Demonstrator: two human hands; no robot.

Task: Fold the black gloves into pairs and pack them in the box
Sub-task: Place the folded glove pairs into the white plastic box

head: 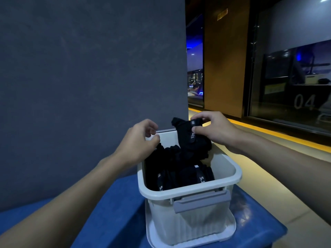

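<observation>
Packing step. The right hand [213, 128] pinches a black glove [193, 140] by its cuff strap, thumb below and fingertips curled over the top. It holds the glove above the far right part of the box [232, 176], and the glove's lower end hangs down into the opening. The left hand [139, 140] is at the far left rim with fingers loosely curled. Nothing shows between them, so it looks empty, possibly about to help.

More gloves [179, 174] are already inside the box, piled dark against the near and left walls, with white "5.1" print on their straps. Can't tell how many there are or whether they are paired.

The held glove is black fabric, bunched and limp, with a small white tag on the strap and white lettering on the back. Whether it is one glove or a folded pair is unclear.

Next move, as a guess — either lower it into the free space on the right side, or bring the left hand in to fold it first. Soft cloth may unfold when let go, so press it down.

The box is white plastic with a grey latch [202, 201] on the near side. It stands on a blue surface [116, 212] in front of a grey wall [89, 68].
</observation>
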